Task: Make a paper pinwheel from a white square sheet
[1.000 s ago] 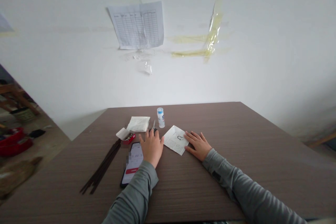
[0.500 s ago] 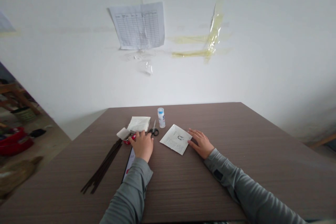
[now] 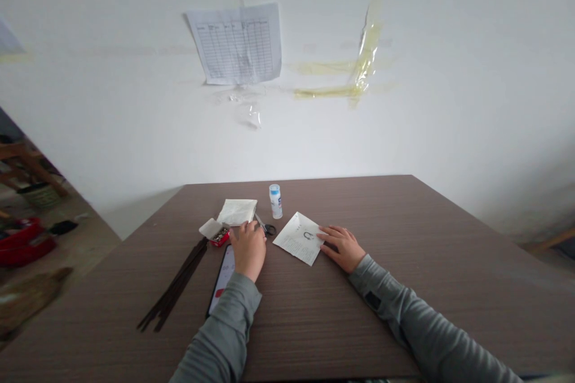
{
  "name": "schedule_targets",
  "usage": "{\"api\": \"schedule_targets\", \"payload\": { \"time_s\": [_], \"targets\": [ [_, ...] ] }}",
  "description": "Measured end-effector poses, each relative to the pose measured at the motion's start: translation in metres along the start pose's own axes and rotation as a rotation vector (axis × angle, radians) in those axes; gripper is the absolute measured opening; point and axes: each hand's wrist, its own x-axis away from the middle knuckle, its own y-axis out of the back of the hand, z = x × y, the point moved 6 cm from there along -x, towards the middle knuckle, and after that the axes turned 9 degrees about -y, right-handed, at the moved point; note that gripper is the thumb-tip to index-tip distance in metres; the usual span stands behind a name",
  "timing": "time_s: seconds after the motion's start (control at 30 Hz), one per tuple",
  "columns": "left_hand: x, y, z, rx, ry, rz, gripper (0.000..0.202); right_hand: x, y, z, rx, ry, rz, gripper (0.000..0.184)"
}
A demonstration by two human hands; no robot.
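Observation:
My left hand (image 3: 248,250) rests on the table with its fingertips at a pair of black-handled scissors (image 3: 265,227), whose blades tilt up to the left. I cannot tell whether the fingers grip them. Under that wrist lies a smartphone (image 3: 223,278), partly hidden. A small red box (image 3: 220,237) with a white flap holds small metal bits. My right hand (image 3: 344,247) lies flat and holds nothing, its fingertips at the edge of a printed white paper sheet (image 3: 299,238). Behind stand a white bottle with a blue band (image 3: 275,201) and a folded white paper (image 3: 236,212).
A bundle of thin dark sticks (image 3: 173,287) lies on the brown wood-grain table (image 3: 359,311), left of the phone. A wall stands behind the table's far edge. A red basin (image 3: 22,245) sits on the floor at the left.
My left hand has moved up and left, off the phone and to the scissors. The scissors have turned from upright to tilted left. My right hand has barely moved.

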Motion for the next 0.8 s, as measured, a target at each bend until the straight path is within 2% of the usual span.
{"api": "schedule_targets", "payload": {
  "time_s": [0.17, 0.37, 0.6, 0.7, 0.8],
  "targets": [
    [0.002, -0.002, -0.008, 0.062, -0.080, -0.105, 0.029, 0.001, 0.000, 0.002, 0.013, 0.006, -0.017, 0.047],
    [0.011, -0.008, -0.023, 0.112, -0.159, -0.195, 0.031, 0.002, 0.001, 0.003, 0.016, 0.007, -0.013, 0.049],
    [0.021, -0.012, -0.059, 0.213, -0.312, -0.081, 0.026, 0.002, 0.005, 0.005, 0.023, 0.007, -0.032, 0.047],
    [0.023, -0.014, -0.067, 0.239, -0.311, -0.021, 0.024, 0.003, 0.005, 0.006, 0.016, -0.003, -0.016, 0.049],
    [0.025, -0.018, -0.066, 0.239, -0.267, -0.013, 0.021, 0.003, 0.007, 0.009, 0.016, -0.001, -0.032, 0.049]
  ]
}}
